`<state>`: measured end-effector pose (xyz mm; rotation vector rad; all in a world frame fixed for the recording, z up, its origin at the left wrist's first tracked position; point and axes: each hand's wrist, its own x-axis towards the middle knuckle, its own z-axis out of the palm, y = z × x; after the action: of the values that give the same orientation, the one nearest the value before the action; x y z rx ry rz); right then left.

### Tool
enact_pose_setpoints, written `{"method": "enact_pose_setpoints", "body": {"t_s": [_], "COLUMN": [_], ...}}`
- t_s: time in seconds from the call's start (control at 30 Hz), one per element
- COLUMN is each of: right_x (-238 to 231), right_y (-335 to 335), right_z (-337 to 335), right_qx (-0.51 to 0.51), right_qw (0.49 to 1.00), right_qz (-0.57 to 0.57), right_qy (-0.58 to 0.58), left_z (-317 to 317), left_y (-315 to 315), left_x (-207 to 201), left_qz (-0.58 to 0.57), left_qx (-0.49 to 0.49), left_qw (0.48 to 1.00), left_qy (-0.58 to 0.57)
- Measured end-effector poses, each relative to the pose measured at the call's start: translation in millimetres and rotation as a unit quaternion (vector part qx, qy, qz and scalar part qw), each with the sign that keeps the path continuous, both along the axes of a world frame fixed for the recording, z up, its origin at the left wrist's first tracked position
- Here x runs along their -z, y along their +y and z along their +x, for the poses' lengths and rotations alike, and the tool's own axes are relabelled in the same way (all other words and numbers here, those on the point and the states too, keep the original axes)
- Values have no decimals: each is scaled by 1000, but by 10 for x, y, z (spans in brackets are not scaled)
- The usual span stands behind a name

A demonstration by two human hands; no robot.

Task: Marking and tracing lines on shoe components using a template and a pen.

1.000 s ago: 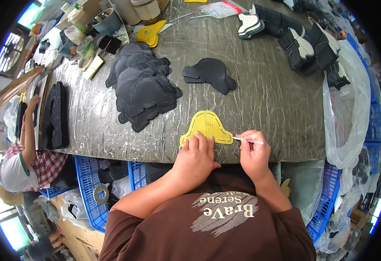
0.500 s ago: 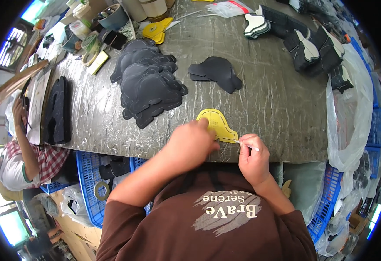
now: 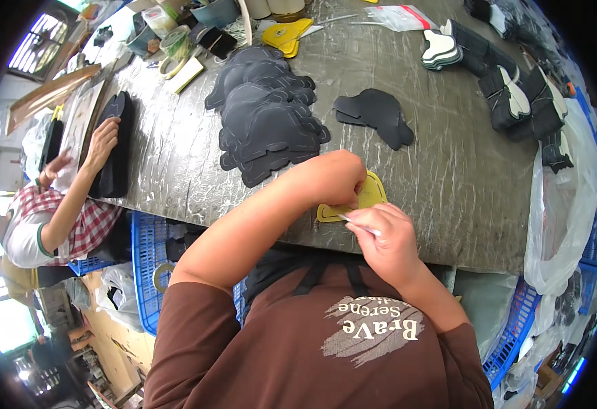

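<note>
A yellow template (image 3: 375,193) with rounded edges and slots lies flat near the table's front edge, partly covered by my hands. My left hand (image 3: 339,178) bends over it from the left, fingers curled down and closed on it; their tips are partly hidden. In my right hand (image 3: 390,237) a thin white pen (image 3: 363,225) is pinched, its tip at the template's lower edge. Whatever lies under the template is hidden. Just beyond, a few black cut pieces (image 3: 378,117) overlap. A larger pile of black pieces with pale outlines (image 3: 271,123) spreads to the left.
More yellow templates (image 3: 287,35) lie at the back, beside pots and tape rolls. Tied black-and-white bundles (image 3: 506,95) and a clear plastic bag (image 3: 561,204) occupy the right. At left, a co-worker's hand (image 3: 102,142) touches a black stack (image 3: 114,163). Blue baskets (image 3: 150,266) stand below the edge.
The yellow template has turned, its narrow end now to the left. My left hand has come down over it, and the pen has shifted to its lower edge. The co-worker's hand has reached the black stack.
</note>
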<state>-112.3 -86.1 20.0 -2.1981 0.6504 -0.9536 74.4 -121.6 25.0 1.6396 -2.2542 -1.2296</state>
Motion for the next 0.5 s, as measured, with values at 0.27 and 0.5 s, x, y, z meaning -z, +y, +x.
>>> {"method": "enact_pose_setpoints", "body": {"t_s": [0.27,0.5], "right_x": [105,47], "right_y": [1,33], "right_z": [248,229], "right_qx": [-26,-39], "right_qw": [999,998], "right_qz": [-20,-25], "right_qy": [-5,35], "left_z": [19,6], "left_y": [-13,-21], "left_x": [-15,-15], "left_qz": [1,-4], "left_qx": [8,20], "left_qw": [1000,999], "left_qy": [-13,-32]}}
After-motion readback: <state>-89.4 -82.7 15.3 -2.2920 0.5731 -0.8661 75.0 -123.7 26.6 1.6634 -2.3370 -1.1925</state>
